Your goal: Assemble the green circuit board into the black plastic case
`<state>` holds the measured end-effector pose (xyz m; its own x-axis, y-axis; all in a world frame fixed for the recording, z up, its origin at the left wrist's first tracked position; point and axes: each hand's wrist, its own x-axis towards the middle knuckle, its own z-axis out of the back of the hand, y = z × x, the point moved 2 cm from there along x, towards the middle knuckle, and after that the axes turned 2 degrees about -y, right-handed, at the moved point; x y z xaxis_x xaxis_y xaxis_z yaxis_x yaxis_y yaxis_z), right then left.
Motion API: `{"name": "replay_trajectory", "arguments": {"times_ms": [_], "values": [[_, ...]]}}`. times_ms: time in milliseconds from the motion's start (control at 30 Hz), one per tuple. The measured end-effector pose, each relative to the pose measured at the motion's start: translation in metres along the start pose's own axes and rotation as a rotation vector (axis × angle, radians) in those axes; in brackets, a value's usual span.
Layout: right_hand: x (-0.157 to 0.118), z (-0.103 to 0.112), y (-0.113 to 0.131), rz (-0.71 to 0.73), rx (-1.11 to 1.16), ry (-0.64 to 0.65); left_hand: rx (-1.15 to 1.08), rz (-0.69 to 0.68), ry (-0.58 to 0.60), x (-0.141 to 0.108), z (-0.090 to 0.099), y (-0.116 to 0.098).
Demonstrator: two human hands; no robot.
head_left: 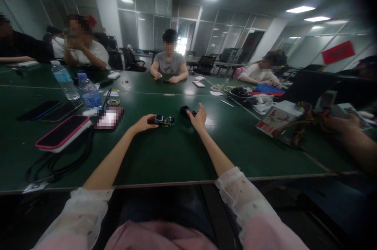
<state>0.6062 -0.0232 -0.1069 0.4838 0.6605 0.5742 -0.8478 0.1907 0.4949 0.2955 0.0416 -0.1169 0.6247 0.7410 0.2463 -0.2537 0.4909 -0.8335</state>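
My left hand (144, 124) grips the left end of a small green circuit board (165, 121), which carries a dark square part and several small components. To its right, my right hand (199, 118) is at a small black box-like case (185, 111), with the thumb on its near right side and the index finger raised. A gap of green table (165, 151) lies between the board and the case. The underside of the case is hidden.
A pink-edged device (63, 133), dark phones (60, 111) and water bottles (90, 92) stand at the left. Cables and a printed packet (273, 120) lie at the right, near another person's hand (347, 124). People sit across the table.
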Motion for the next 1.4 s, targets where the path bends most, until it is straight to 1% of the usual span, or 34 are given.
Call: {"name": "replay_trajectory", "arguments": {"times_ms": [133,167,233,300,367,433,533,567,633,667,733,800,900,1100,1200,1400], "values": [[-0.013,-0.003,0.004,0.062,-0.147,0.242,0.008,0.013,0.0,0.0,0.0,0.001],[-0.016,-0.005,0.006,0.093,-0.158,0.274,0.01,0.016,0.0,0.0,0.0,0.002],[-0.021,-0.007,0.008,0.127,-0.125,0.256,0.011,0.018,0.001,0.001,0.0,0.002],[-0.023,-0.008,0.01,0.12,-0.017,0.192,0.009,0.016,0.002,0.001,0.0,0.002],[-0.02,-0.008,0.011,0.114,0.138,0.149,0.004,0.01,0.003,0.001,0.0,0.002],[-0.017,-0.007,0.015,0.132,0.263,0.145,-0.003,0.0,0.005,0.001,0.0,0.002],[-0.014,-0.002,0.027,0.186,0.354,0.167,-0.015,-0.017,0.011,0.001,0.0,0.001],[-0.015,0.002,0.033,0.217,0.401,0.178,-0.019,-0.022,0.012,0.001,0.0,0.001],[-0.02,0.009,0.048,0.313,0.648,0.241,-0.027,-0.027,0.01,0.001,0.0,0.001],[-0.024,0.013,0.055,0.352,0.722,0.289,-0.03,-0.028,0.007,0.002,-0.001,0.002],[-0.032,0.018,0.067,0.423,0.782,0.405,-0.033,-0.026,0.002,0.002,-0.002,0.003],[-0.037,0.022,0.072,0.474,0.787,0.473,-0.03,-0.023,0.0,0.003,-0.002,0.004],[-0.04,0.022,0.072,0.511,0.783,0.508,-0.017,-0.021,-0.004,0.003,-0.002,0.005],[-0.045,0.008,0.066,0.532,0.726,0.556,0.015,-0.02,-0.014,0.002,-0.001,0.003],[-0.047,0.002,0.065,0.53,0.702,0.562,0.032,-0.021,-0.025,0.002,-0.001,0.0],[-0.046,-0.004,0.063,0.482,0.734,0.58,0.047,-0.012,-0.036,0.001,-0.001,-0.004]]}}
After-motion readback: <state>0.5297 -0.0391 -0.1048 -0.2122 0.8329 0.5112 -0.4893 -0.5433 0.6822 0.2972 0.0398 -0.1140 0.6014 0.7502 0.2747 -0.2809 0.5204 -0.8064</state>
